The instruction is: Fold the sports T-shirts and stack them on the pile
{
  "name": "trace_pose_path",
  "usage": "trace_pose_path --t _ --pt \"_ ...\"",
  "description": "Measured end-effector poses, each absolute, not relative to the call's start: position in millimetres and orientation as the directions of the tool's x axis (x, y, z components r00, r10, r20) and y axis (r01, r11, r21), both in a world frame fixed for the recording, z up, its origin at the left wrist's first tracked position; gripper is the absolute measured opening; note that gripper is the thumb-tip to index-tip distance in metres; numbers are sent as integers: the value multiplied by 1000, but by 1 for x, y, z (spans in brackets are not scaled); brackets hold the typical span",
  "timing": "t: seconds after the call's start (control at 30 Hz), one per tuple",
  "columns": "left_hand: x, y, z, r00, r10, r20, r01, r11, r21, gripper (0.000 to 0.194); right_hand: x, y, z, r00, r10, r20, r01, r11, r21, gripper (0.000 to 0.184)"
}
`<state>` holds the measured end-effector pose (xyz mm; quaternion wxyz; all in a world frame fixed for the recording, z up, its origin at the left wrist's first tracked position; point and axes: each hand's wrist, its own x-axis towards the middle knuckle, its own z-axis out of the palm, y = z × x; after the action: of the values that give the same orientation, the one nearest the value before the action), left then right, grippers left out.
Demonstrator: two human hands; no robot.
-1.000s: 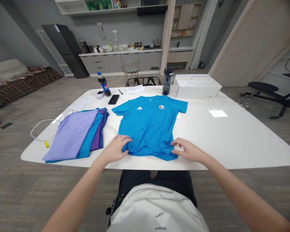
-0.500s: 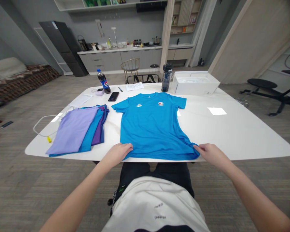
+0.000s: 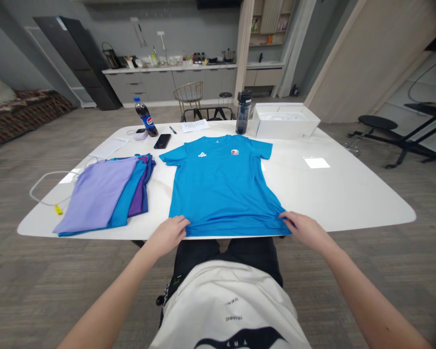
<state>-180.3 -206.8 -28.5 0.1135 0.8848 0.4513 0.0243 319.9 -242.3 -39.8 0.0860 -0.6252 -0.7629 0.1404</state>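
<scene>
At near edge of white table [image 3: 349, 203], blue T-shirt [image 3: 221, 179] lies spread front up, collar toward far edge, hem along near edge. Right hand [image 3: 307, 230] pinches hem's right end between thumb and fingers. Left hand [image 3: 167, 236] touches hem's left end, fingers curled; cannot tell whether cloth is gripped. By table's near left corner, folded clothes [image 3: 98, 194] stacked, lavender piece on top. Toward far edge: cola bottle [image 3: 145, 118], phone [image 3: 163, 141], pen [image 3: 173, 130], printed sheet [image 3: 195, 126], dark drinking bottle [image 3: 242, 116], white box [image 3: 283, 129].
</scene>
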Motion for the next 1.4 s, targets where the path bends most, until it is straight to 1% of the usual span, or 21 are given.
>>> trace_pose_path --t 0.1,0.17,0.2,0.27,0.37,0.4,0.5,0.6,0.67,0.8,0.97,1.03,1.1,1.13,1.2,1.27,1.4 --pt "-193 -213 -23 579 811 -80 795 -540 276 26 340 -253 -35 -126 976 -180 944 62 -325 27" --pt "-196 -218 -20 580 811 -81 794 -539 282 26 343 -259 -28 -130 960 -247 945 44 -324 23" --pt "-195 -221 -19 579 812 -71 794 -542 277 25 341 -260 -25 -139 958 -252 944 52 -326 23" --pt "-192 -225 -20 580 814 -29 792 -554 258 24 332 -261 -21 -183 966 -184 929 109 -353 24" --pt "-185 -231 -29 599 799 49 774 -594 219 26 315 -256 -25 -276 961 -1 880 253 -402 31" --pt "-183 -232 -34 611 789 68 767 -611 195 26 311 -254 -28 -307 951 28 865 291 -407 31" --pt "-181 -238 -45 650 752 113 747 -659 89 29 307 -252 -39 -368 929 31 844 348 -408 23" --pt "-179 -243 -44 673 727 137 735 -678 -5 42 307 -257 -46 -354 932 81 849 356 -391 24" --pt "-175 -244 -39 691 712 130 721 -692 -38 44 307 -261 -46 -348 931 114 848 364 -385 25" --pt "-163 -242 -30 709 697 110 705 -706 -71 30 303 -264 -46 -391 915 103 826 398 -399 29" --pt "-155 -237 -36 703 695 153 709 -702 -70 16 300 -262 -45 -372 926 66 840 366 -401 29" --pt "-154 -235 -37 699 700 146 714 -696 -79 14 299 -261 -42 -360 932 33 850 343 -399 32" --pt "-154 -235 -35 695 706 136 717 -695 -57 16 299 -262 -38 -349 937 1 855 319 -410 34" --pt "-154 -236 -32 697 705 131 713 -701 -25 17 299 -262 -35 -349 937 -15 851 310 -424 34" --pt "-155 -240 -25 707 699 106 696 -714 69 20 303 -265 -29 -363 930 -61 835 296 -464 33" --pt "-156 -247 -17 717 696 44 681 -712 171 23 307 -269 -23 -379 916 -133 826 271 -494 30" --pt "-153 -259 -6 728 678 -103 665 -661 348 26 307 -272 -14 -374 884 -281 845 200 -496 29"
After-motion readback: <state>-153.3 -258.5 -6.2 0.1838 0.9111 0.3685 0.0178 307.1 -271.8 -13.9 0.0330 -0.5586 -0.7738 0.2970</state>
